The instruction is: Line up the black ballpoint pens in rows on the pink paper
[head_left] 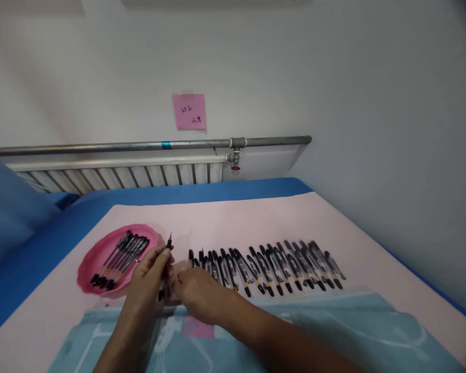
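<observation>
My left hand (149,280) is closed round a black pen (166,256) that it holds upright, tip up, above the pink sheet (233,220). My right hand (198,292) lies just to the right of it, fingers curled at the pen's lower end; whether it grips the pen or something else is hidden. A long row of black pens (267,264) lies side by side to the right of my hands. To the left, a pink plate (89,264) holds several more black pens (122,254).
The pink sheet covers a blue surface (31,254). A light blue printed cloth (334,331) lies at the near edge. Behind stand a white radiator (120,176), a metal pipe (140,146) with a red valve (235,167), and a pink note (189,111) on the wall.
</observation>
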Action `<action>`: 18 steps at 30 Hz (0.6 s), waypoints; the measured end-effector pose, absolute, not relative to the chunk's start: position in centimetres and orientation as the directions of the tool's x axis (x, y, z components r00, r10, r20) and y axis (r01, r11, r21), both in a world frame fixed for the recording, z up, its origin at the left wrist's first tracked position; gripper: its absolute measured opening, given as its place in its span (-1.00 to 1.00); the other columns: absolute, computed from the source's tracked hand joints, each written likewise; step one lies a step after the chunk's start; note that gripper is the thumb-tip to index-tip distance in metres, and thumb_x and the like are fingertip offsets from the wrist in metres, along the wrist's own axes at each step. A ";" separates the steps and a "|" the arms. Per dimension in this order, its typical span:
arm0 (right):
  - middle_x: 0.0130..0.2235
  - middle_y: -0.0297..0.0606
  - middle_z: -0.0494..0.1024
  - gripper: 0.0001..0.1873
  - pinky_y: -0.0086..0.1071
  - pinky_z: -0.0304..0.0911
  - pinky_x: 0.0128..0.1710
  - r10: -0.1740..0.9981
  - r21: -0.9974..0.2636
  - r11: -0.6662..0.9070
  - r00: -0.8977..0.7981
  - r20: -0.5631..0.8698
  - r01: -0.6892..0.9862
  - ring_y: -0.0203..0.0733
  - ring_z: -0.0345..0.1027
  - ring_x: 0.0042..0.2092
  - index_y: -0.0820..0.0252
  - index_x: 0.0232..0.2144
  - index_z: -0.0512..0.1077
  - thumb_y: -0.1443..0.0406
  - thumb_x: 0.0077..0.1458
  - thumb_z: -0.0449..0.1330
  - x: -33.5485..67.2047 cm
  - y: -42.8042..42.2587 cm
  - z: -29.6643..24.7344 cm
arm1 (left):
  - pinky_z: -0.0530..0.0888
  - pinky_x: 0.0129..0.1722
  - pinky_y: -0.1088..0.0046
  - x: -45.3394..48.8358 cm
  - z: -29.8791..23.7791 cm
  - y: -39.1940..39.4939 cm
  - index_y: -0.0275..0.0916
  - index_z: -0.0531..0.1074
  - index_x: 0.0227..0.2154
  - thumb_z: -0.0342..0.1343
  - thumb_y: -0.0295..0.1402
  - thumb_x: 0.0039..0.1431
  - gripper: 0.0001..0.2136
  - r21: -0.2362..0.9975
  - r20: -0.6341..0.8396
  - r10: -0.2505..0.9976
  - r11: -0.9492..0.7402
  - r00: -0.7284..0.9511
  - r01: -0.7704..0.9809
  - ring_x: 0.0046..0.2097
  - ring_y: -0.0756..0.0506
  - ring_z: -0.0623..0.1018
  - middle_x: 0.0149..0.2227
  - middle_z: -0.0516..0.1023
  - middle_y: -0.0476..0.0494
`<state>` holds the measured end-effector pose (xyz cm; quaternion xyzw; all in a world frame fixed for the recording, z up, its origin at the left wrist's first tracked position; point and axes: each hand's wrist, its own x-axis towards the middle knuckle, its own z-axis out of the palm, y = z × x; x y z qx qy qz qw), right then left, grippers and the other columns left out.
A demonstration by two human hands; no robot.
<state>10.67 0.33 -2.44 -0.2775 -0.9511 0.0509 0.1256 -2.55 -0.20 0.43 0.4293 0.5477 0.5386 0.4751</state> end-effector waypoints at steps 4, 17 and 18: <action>-0.25 -0.13 0.44 -0.74 -0.37 0.18 -0.24 0.766 -0.502 0.637 -0.554 0.327 0.585 -0.20 0.30 -0.23 0.28 -0.21 0.37 0.45 0.05 -0.02 11.7 1.5 -1.2 | 0.18 -0.66 0.61 -2.5 0.3 -0.2 -0.25 0.34 -0.46 0.12 -0.13 -0.05 -0.74 0.998 -0.058 0.985 0.051 -0.161 -0.044 -0.63 0.09 0.27 -0.60 0.32 0.08; -0.61 -0.44 0.28 -0.82 -0.53 0.02 -0.61 0.997 -0.974 0.046 -0.052 0.059 -0.222 -0.42 0.10 -0.58 0.25 -0.40 0.42 0.28 -0.06 0.08 12.9 3.2 0.3 | 0.02 -0.71 0.60 -0.1 -0.9 -0.9 -0.23 0.32 -0.51 0.07 -0.12 -0.01 -0.75 0.990 -0.137 0.980 0.140 0.143 -0.015 -0.70 0.12 0.13 -0.66 0.24 0.13; -0.61 -0.44 0.29 -0.82 -0.53 0.04 -0.60 0.995 -0.978 0.062 -0.062 0.075 -0.201 -0.41 0.12 -0.57 0.25 -0.40 0.43 0.29 -0.06 0.08 12.8 3.1 0.2 | 0.03 -0.71 0.60 -0.1 -0.9 -0.9 -0.23 0.32 -0.52 0.07 -0.12 0.00 -0.75 0.990 -0.137 0.980 0.141 0.141 -0.015 -0.70 0.12 0.13 -0.67 0.22 0.13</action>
